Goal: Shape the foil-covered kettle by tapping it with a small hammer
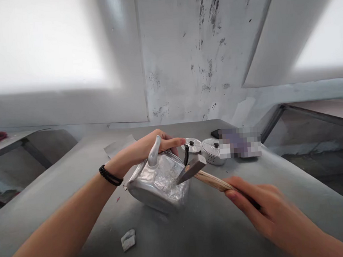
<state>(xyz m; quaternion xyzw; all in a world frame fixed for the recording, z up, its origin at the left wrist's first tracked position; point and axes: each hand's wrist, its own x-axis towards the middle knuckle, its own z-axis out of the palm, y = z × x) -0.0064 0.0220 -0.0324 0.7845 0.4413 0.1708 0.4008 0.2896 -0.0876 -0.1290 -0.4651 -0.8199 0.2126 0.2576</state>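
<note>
While I follow the work through the head camera, I have the left hand (167,143) folded over the upper edge of a dented silver metal kettle (152,184), some fingertips hidden behind it. The kettle lies tipped on the grey table (226,234) below those fingers, its curved spout (152,155) rising just in front of them and its black handle (186,154) beside the thumb. With the right hand (261,204) I grip a steel-headed hammer with a pale wooden handle (212,180); its narrow end points down at the battered side of the kettle, and I can't tell whether it touches. Beyond the left fingertips sit a round silver lid with a black knob (192,146) and, next to it, a perforated silver pot with a lid (214,156). Well below the left fingers, nearer the viewer, lies a small crumpled grey scrap (128,240); a black beaded bracelet (110,176) circles the left wrist.
</note>
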